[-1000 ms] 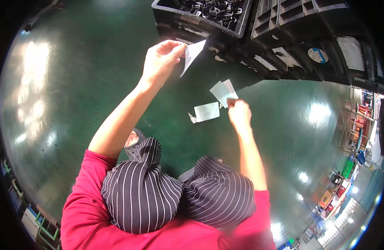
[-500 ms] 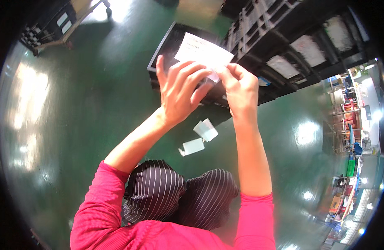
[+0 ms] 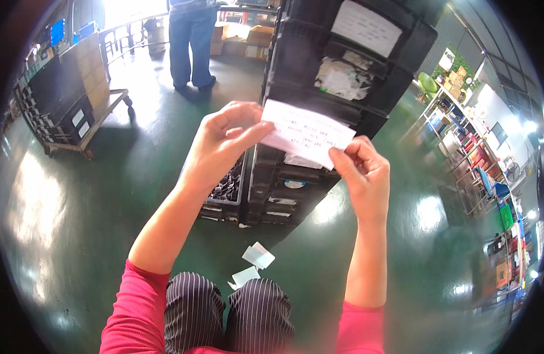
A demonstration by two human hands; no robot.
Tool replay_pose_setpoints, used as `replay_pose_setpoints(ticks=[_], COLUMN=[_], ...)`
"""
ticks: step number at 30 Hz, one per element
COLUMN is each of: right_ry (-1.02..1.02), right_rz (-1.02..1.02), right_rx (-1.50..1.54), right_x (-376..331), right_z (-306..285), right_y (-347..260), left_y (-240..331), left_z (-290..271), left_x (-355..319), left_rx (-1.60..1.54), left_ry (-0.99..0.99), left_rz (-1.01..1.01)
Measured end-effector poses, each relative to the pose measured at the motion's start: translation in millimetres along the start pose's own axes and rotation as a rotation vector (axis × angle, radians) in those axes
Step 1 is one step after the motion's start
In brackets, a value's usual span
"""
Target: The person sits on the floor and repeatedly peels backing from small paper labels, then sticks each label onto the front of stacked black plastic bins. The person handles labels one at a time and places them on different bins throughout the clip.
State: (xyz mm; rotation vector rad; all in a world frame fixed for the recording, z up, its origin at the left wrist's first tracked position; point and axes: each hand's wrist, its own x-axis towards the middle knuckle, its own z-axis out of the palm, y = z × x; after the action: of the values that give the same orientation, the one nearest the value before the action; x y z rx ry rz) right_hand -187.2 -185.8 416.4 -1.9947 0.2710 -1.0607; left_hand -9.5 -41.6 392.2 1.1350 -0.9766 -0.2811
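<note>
Head view: we have the white card (image 3: 307, 134) raised and tilted in front of the black crate stack (image 3: 397, 82), handwriting toward us. Left hand (image 3: 230, 133) pinches its left edge, thumb against fingers; right hand (image 3: 363, 171) pinches the lower right corner likewise. Beside the stack we see a crate of dark parts (image 3: 222, 213), partly behind our left forearm. Pale cards (image 3: 259, 255) lie on the green floor (image 3: 154, 177) near our knees.
</note>
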Motion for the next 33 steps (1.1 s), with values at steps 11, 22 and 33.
replay_pose_setpoints(ticks=[11,22,33], right_ry=[0.225,0.376,0.424], right_rz=[-0.114,-0.062,-0.050], right_rx=[-0.326,-0.512,-0.563], right_x=[97,107,107], right_z=[-45,-31,-25], right_y=[43,54,53], left_y=[-15,-30,-37], left_z=[75,81,81], left_x=[84,100,103], left_rx=[0.571,0.932,1.075], left_ry=[0.399,0.585,0.624], left_rz=[0.301,0.535,0.602])
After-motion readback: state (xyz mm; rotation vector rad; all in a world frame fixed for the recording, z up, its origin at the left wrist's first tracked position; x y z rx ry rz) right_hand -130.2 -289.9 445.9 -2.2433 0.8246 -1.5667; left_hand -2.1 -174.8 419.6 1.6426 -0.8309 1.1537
